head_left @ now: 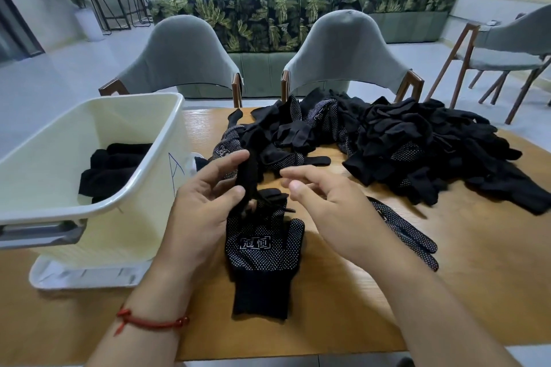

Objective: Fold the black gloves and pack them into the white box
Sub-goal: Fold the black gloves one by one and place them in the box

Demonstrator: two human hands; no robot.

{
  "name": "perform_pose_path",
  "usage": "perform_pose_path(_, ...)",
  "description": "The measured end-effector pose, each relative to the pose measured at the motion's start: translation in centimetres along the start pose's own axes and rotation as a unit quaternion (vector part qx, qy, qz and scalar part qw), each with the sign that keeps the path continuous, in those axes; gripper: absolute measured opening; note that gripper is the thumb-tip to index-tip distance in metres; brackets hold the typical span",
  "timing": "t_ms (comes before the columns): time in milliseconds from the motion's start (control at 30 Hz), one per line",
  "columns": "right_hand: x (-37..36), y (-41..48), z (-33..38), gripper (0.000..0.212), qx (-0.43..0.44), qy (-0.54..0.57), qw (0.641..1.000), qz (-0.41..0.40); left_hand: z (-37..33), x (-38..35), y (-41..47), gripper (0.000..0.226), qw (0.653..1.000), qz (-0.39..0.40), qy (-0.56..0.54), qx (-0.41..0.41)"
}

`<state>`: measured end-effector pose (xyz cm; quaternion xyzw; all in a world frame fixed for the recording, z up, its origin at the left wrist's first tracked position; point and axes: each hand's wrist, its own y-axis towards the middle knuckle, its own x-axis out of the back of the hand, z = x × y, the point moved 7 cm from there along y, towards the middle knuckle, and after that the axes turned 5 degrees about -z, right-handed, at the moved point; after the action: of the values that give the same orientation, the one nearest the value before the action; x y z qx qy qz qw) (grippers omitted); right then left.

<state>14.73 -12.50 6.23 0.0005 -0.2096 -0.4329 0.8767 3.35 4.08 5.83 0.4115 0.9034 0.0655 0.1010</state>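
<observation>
Black gloves (417,152) carry white dot patterns; the nearest glove (262,250) shows a white logo. The box (89,134) is cream-white, the bench (447,277) tan wood, the sofa (268,21) green-leaved.

1 head-worn camera looks forward and down, close above the wooden table (477,277).

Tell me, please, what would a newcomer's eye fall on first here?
The sprawling heap of black gloves on the far right of the wooden table strikes first. At centre, the left hand pinches a black glove above a dotted glove lying flat. The white box at left holds dark gloves.
</observation>
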Motion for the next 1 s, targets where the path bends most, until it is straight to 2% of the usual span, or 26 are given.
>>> perform_pose_path(133, -0.7, -0.1, 0.4, 0.034, -0.047, 0.157, 0.986, 0.038, -1.4, -3.0, -2.4, 0.061, 0.983, 0.128, 0.113, -0.074)
perform_pose_path(233, -0.3, 0.3, 0.0, 0.019, -0.055, 0.195, 0.979, -0.01, -1.3, -5.0, -4.2, 0.059, 0.958, 0.232, 0.143, -0.088)
perform_pose_path(300, 0.8, 0.7, -0.5, 0.02, -0.045, 0.19, 0.979, -0.066, -1.2, -4.6, -4.3, 0.054, 0.959, 0.223, 0.148, -0.088)
perform_pose_path(367, 1.9, 0.8, -0.5, 0.021, -0.044, 0.189, 0.977, -0.092, -0.9, -3.2, -3.9, 0.049, 0.959, 0.157, 0.203, -0.12)
perform_pose_path(433, 3.0, 1.0, -0.3, 0.021, -0.039, 0.195, 0.974, -0.109, -0.4, -1.8, -3.4, 0.042, 0.925, 0.097, 0.32, -0.178)
perform_pose_path(500, 3.8, 1.1, -0.1, 0.021, -0.033, 0.205, 0.971, -0.123, 0.9, -0.9, -3.0, 0.036, 0.892, 0.08, 0.397, -0.201)
perform_pose_path(567, 4.2, 1.3, 0.1, 0.021, -0.029, 0.201, 0.97, -0.131, 2.6, -0.7, -2.9, 0.034, 0.874, 0.113, 0.436, -0.181)
perform_pose_path(667, 4.5, 1.8, 0.3, 0.022, -0.024, 0.21, 0.967, -0.14, 4.6, -1.2, -3.5, 0.052, 0.817, 0.175, 0.532, -0.136)
perform_pose_path(733, 4.8, 2.1, 0.4, 0.023, -0.012, 0.225, 0.963, -0.149, 4.9, -1.8, -3.9, 0.061, 0.791, 0.19, 0.569, -0.116)
perform_pose_path(933, 4.1, 3.8, 1.3, 0.022, 0.048, 0.226, 0.961, -0.151, 5.5, -4.1, -5.1, 0.07, 0.756, 0.227, 0.602, -0.117)
perform_pose_path(1000, 3.5, 4.2, 1.6, 0.021, 0.065, 0.235, 0.957, -0.157, 5.2, -4.3, -5.2, 0.067, 0.777, 0.216, 0.576, -0.133)
